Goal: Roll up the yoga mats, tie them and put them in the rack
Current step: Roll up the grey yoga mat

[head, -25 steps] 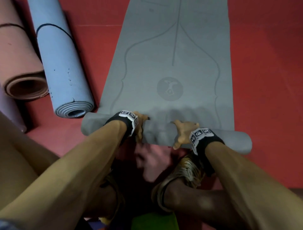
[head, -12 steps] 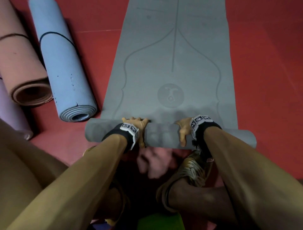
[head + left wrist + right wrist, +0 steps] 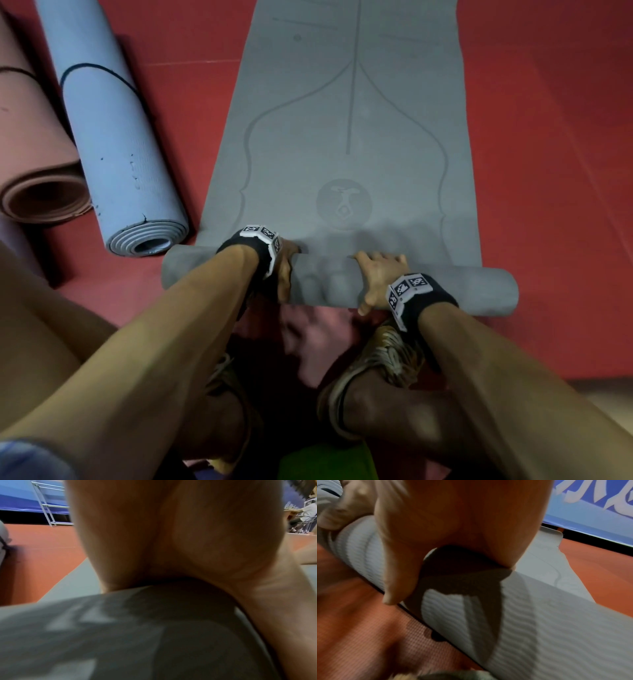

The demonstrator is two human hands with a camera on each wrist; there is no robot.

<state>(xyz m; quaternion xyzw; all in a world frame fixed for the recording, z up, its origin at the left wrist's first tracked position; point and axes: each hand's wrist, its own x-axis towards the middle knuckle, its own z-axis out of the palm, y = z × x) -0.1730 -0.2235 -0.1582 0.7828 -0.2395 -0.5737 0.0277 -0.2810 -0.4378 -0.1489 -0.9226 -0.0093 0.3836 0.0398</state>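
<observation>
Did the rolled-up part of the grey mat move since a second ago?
Yes, a little. The grey roll has crept forward, away from the person: the gap to the round logo on the flat mat is smaller.

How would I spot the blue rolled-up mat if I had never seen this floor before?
Start at the long grey mat lying partly unrolled on the red floor, with both hands on its rolled end. Just to its left lies the blue mat, fully rolled. Unlike the pink roll beside it, it is pale blue with a thin dark cord around it and shows tight grey layers at its open end.
</observation>
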